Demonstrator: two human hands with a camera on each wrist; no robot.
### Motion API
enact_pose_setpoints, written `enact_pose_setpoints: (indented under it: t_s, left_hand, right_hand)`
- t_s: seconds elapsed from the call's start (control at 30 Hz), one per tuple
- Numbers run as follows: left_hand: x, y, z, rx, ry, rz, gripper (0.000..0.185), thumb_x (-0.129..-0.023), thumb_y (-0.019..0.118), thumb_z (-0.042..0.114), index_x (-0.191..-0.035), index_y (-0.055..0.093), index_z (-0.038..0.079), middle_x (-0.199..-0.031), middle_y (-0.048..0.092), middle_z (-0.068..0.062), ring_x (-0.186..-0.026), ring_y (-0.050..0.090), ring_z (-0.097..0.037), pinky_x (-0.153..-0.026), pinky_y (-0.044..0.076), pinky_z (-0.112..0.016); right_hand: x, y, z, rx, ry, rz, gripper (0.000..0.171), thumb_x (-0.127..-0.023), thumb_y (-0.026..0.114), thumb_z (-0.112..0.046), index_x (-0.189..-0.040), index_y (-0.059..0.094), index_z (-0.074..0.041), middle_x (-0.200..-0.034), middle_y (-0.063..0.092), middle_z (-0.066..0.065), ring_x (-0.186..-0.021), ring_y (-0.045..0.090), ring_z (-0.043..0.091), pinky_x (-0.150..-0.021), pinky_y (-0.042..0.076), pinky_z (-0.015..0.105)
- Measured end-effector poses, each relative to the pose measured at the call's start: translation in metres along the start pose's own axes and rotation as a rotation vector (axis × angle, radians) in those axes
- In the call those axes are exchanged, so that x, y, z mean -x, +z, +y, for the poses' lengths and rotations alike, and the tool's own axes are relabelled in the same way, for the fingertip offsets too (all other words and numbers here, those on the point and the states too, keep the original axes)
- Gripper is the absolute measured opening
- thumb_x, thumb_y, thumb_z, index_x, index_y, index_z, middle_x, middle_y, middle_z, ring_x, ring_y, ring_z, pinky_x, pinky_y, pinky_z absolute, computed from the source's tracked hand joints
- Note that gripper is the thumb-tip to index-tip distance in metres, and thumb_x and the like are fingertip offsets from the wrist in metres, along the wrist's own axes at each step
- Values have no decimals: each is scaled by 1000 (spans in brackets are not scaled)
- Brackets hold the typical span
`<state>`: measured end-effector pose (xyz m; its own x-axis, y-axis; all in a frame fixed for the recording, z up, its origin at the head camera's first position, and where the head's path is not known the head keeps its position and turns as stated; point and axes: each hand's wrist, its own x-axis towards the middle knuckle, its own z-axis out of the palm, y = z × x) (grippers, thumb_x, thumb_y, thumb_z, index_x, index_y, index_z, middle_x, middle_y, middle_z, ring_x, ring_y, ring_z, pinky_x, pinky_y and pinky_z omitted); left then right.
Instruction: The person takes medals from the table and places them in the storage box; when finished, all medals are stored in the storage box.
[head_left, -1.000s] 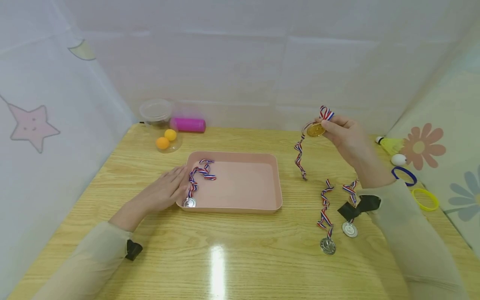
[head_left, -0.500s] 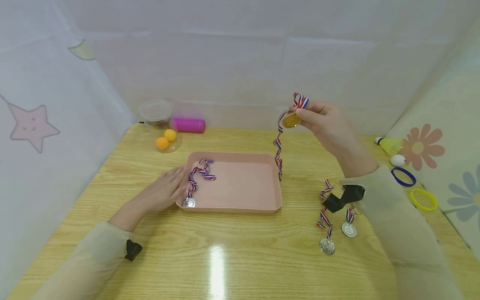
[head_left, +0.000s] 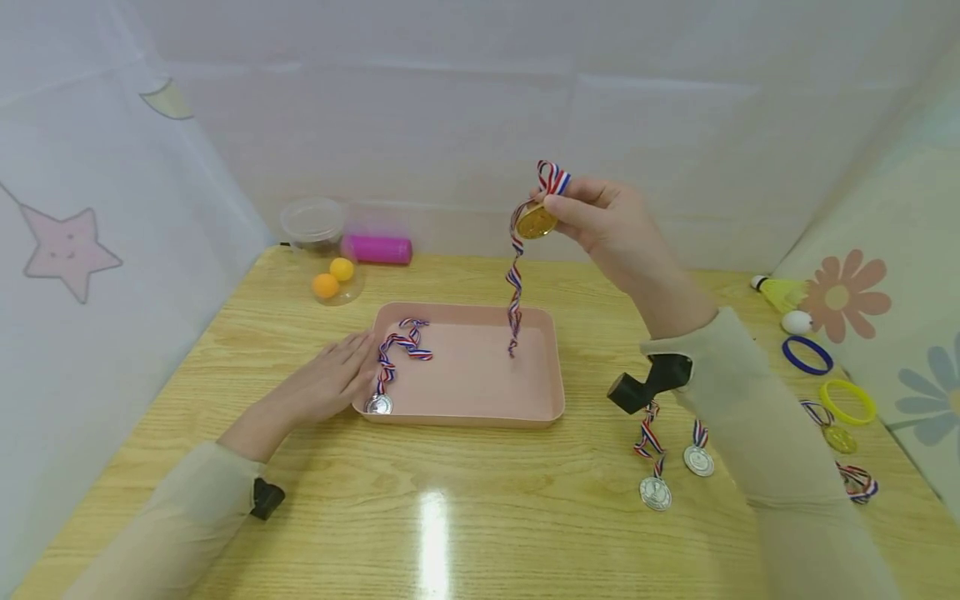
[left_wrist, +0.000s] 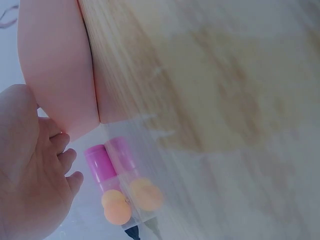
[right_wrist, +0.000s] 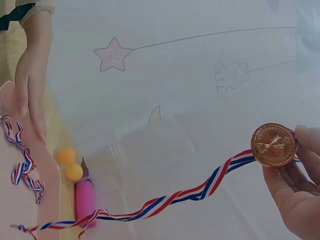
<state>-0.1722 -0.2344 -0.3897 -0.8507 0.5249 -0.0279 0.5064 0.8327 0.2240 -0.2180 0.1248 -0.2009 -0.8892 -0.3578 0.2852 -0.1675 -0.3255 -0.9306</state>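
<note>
Right hand pinches gold medal, ribbon trailing into tray; left hand, fingers flat, steadies its rim.

Bare hands, pale beige sleeves

Both arms wear loose, pale beige long sleeves; a small black wrist-mounted device sits at each cuff, lower left and centre right of the head view.

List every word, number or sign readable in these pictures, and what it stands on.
None can be read.
Gold medal held by the right hand: raised figure, no legible letters.
Silver medals on the table: markings too small.
Pink tray by the left hand: no text.
</note>
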Motion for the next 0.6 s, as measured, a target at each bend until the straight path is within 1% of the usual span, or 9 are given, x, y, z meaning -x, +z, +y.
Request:
enact_pose_setpoints:
  t_s: [0.1, 0.2, 0.27, 0.37, 0.47, 0.53, 0.6]
  left_hand:
    - [0, 0, 0, -2, -1, 1, 56, -101, 32, 27, -144, 18, -5, -149, 16, -21, -135, 14, -37, -108, 12, -51]
    - [0, 0, 1, 1, -2, 5, 56, -101, 33, 27, -144, 18, -4, -149, 17, -21, -135, 14, -37, -108, 12, -52]
    - [1, -1, 1, 5, 0, 11, 56, -101, 34, 26, -144, 18, -5, -148, 17, -21, -135, 14, -37, -108, 12, -52]
    - [0, -2, 3, 5, 6, 20, 55, -100, 35, 25, -144, 19, -6, -148, 18, -22, -135, 15, -38, -107, 13, -53]
    - [0, -3, 3, 9, 9, 25, 55, -100, 36, 24, -143, 19, -6, -148, 19, -22, -134, 15, -38, -108, 12, -53]
    - [-1, -3, 3, 13, 9, 25, 56, -100, 36, 24, -144, 19, -6, -148, 18, -22, -135, 15, -38, -108, 12, -53]
    - [-1, -2, 3, 16, 6, 21, 56, -100, 35, 26, -144, 18, -5, -148, 17, -21, -135, 14, -37, -108, 11, -52]
  right_hand:
    - [-6, 9, 7, -3, 16, -20, 20, -88, 52, 9, -72, 62, 2, -98, 60, 17, -104, 55, 26, -94, 42, 33]
    - [-12, 19, 17, 21, 56, -37, 18, -89, 53, 7, -74, 63, 2, -106, 59, 21, -107, 55, 27, -95, 42, 33]
    - [-16, 25, 24, 65, 70, -52, 14, -89, 56, 5, -77, 63, 3, -109, 59, 21, -108, 55, 27, -94, 42, 32]
    - [-24, 34, 35, 139, 72, -83, 11, -89, 58, -1, -81, 63, 5, -107, 62, 19, -108, 55, 25, -94, 43, 30]
    - [-31, 40, 43, 223, 61, -95, 14, -89, 61, -8, -83, 65, 4, -101, 65, 14, -106, 56, 21, -93, 43, 29]
    - [-35, 43, 47, 273, 62, -84, 16, -89, 63, -13, -84, 65, 3, -99, 66, 11, -104, 56, 19, -92, 44, 27]
    - [-39, 45, 51, 295, 63, -73, 18, -88, 64, -16, -84, 65, 2, -98, 66, 10, -103, 56, 19, -91, 44, 27]
